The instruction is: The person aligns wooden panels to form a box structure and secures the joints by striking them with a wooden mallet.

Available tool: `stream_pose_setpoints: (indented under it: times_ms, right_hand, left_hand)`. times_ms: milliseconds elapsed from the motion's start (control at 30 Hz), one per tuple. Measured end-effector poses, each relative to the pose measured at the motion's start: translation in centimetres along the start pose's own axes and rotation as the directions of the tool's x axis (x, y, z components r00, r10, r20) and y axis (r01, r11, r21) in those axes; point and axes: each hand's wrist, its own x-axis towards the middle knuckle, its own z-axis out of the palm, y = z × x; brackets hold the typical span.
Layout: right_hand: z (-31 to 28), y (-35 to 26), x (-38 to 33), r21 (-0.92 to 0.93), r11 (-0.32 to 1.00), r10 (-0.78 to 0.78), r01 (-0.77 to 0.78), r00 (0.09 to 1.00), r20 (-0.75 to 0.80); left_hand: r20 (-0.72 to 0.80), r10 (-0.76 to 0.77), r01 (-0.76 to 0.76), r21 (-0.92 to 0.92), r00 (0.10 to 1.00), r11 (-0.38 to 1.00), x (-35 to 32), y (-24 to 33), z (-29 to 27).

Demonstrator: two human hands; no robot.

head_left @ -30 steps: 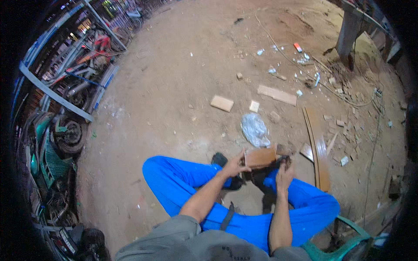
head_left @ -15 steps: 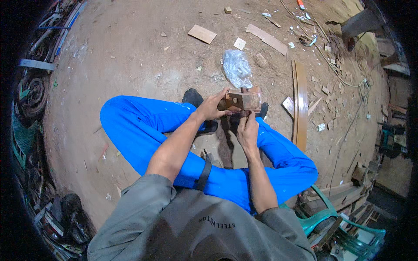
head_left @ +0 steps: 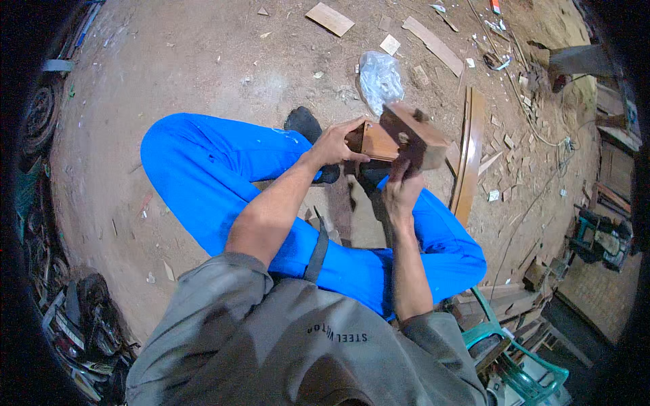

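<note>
Out in front of my crossed legs, my left hand (head_left: 336,143) grips the left side of a polished reddish-brown wooden piece (head_left: 380,142), thumb and fingers at its edges. My right hand (head_left: 402,191) holds a brown box-like wooden block (head_left: 428,139) from below, tilted, with a small hole in its near face and a dark knob on top. The block is slightly blurred and overlaps the right side of the polished piece; whether the two touch, I cannot tell.
A clear plastic bag (head_left: 380,82) lies just beyond my hands. Long brown wooden strips (head_left: 467,152) rest on the dirt floor at right, near scattered wood offcuts. A green plastic chair (head_left: 491,328) stands at lower right; dark machine parts (head_left: 88,338) line the left.
My right hand has raised and tilted the wooden block, shifting it to the right and uncovering the polished piece's surface. My left hand keeps its hold. The view has shifted slightly.
</note>
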Motion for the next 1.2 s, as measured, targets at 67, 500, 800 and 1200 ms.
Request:
stream_pose_setpoints:
  times_ms: [67,500,800,1200]
  right_hand:
    - [0.6,-0.8,0.2,-0.038,0.988,0.149,-0.147,0.987,0.053]
    - [0.5,-1.4,-0.2,0.346,0.938,0.053,0.011,0.983,-0.177]
    - [-0.4,-2.1,1.2,0.210,0.958,0.221,-0.197,0.971,-0.095]
    - [2.6,-0.5,-0.3,-0.099,0.966,0.238,-0.239,0.971,-0.022]
  left_hand:
    - [0.017,-0.050,0.051,-0.052,0.999,0.997,0.2,-0.4,0.3]
    - [0.024,-0.070,0.071,-0.058,0.997,0.996,0.0,-0.6,-0.2]
    - [0.028,-0.026,0.028,-0.071,0.999,0.997,0.2,-0.5,-0.1]
    - [0.013,-0.085,0.086,-0.084,0.996,0.993,-0.1,-0.2,1.1]
